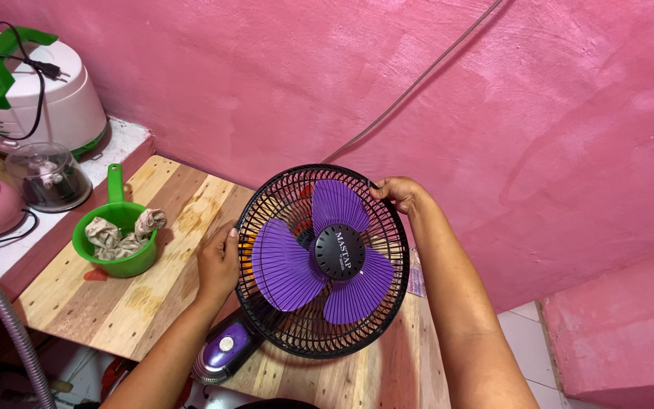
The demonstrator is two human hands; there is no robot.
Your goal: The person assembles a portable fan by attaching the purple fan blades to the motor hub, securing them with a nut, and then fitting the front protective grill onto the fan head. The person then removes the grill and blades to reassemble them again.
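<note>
Purple blades sit behind the black wire grille of the small fan (322, 261), which stands near the middle of our wooden tabletop (153, 295), its purple base (225, 350) at the near edge. We hold the grille rim from both sides. Our left hand (217, 261) presses against the left rim, fingers (230, 236) curled onto the wire. Our right hand (400, 193) grips the upper right rim, fingers closed over the edge. Left of the fan a green scoop (119, 235) with crumpled cloth (123, 231) inside rests on the tabletop. Farther left stand a clear domed lid (47, 176) and a white and green rice cooker (28, 91). A pink wall (418, 91) rises behind, with a thin cable (418, 79) running up it.
</note>
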